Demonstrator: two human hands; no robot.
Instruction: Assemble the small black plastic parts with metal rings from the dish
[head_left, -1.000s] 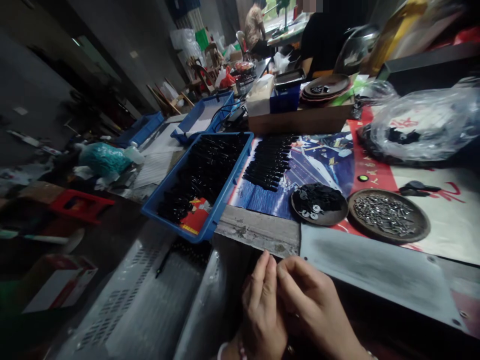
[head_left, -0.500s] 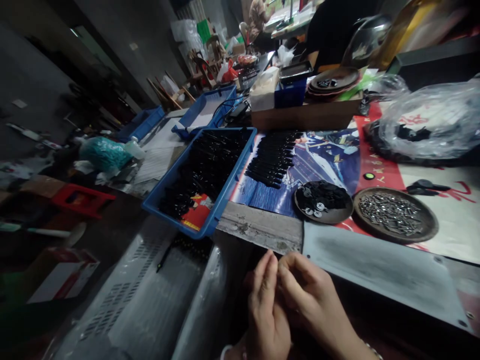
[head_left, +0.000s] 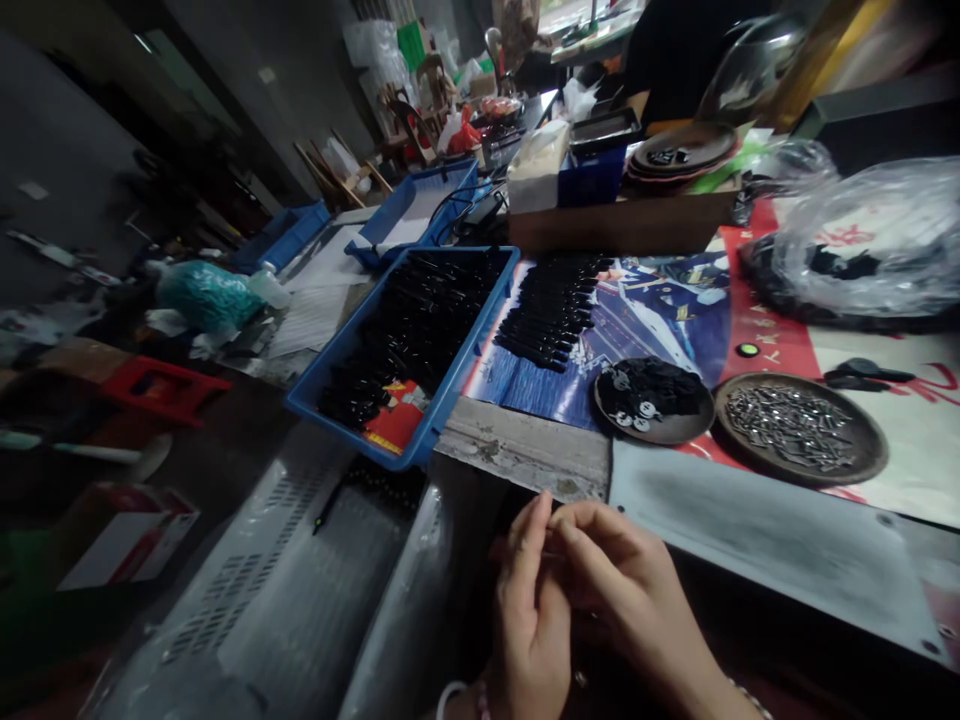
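Metal pieces, small, shiny and narrow, as seen in the head view, lie heaped in a round brown bowl on a cluttered worktable, beyond and to the right of both hands. The table's near edge is worn, stained and grey; a printed sheet, blue on the left, red and cream on the right, covers much of the top. Behind it, a dim room with a plain grey wall opens toward a bright window. Beside the bowl, a round dish holds matt black parts and several pale discs. Slim, glossy black rods lie in a row on the sheet; more fill a rectangular blue plastic tray. A crumpled clear bag lies at the right, and a flat grey board with dark corner holes borders the near edge. Low before the table, the left hand and right hand meet at the fingertips, fingers bent and drawn together; whether anything is clamped between them cannot be told. Below the tray stands a translucent, slotted plastic crate.
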